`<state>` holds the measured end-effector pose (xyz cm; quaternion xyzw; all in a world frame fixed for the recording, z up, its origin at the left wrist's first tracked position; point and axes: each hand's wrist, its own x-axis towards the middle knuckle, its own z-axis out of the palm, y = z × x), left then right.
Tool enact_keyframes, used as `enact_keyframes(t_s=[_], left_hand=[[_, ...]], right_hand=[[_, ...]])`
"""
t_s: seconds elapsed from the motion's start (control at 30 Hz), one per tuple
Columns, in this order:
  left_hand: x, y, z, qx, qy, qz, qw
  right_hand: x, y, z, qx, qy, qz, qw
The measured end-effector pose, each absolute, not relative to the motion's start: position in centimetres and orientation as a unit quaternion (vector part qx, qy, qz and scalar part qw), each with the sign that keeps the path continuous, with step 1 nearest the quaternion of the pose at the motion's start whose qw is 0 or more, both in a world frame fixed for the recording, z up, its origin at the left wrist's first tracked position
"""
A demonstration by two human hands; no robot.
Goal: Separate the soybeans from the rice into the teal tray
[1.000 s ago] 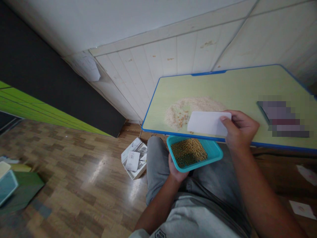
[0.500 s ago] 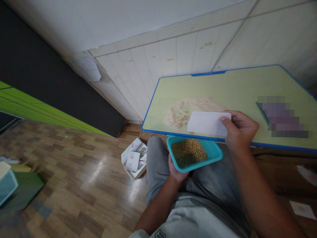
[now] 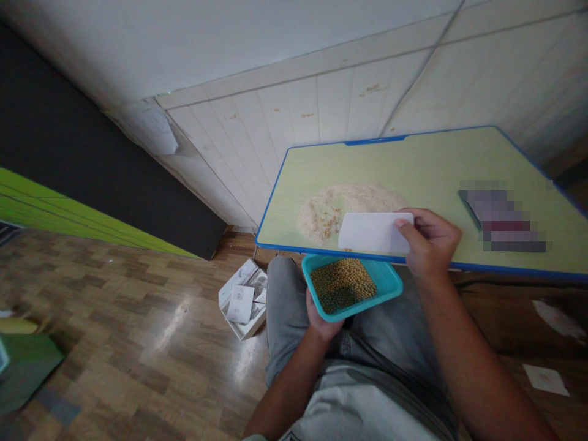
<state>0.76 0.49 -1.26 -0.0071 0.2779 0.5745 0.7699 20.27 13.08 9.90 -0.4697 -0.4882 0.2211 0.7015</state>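
My right hand pinches the right end of a flat white scraper, held low over the near part of the table. Just beyond the scraper lies a spread of pale grains, with a few yellowish beans among them at the left. Below the table edge, over my lap, my left hand grips a turquoise plastic tub from its near left side. Soybeans cover much of the tub's bottom; its far edge is partly under the tabletop.
The low folding table has a blue rim and stands against a white panelled wall. A blurred-out dark flat item lies at its right. On the wooden floor, a white box holding papers sits left of my knee.
The whole view has shifted a little, so table, tub and hands appear slightly further left. The scraper and tub stay in the same hands, hardly moved relative to the table.
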Motion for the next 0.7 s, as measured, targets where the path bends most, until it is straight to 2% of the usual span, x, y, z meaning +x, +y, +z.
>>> enact_keyframes(t_s=[0.27, 0.53, 0.7], left_hand=[[0.9, 0.6, -1.3, -0.010, 0.290, 0.573, 0.766], [0.8, 0.7, -1.0, -0.073, 0.297, 0.568, 0.764], [0.6, 0.5, -1.8, -0.061, 0.296, 0.570, 0.764]], right_hand=[[20.5, 13.2, 9.5, -0.455, -0.484, 0.246, 0.706], [20.2, 14.9, 9.9, -0.448, -0.398, 0.243, 0.763], [20.4, 16.2, 10.3, -0.436, -0.404, 0.224, 0.772]])
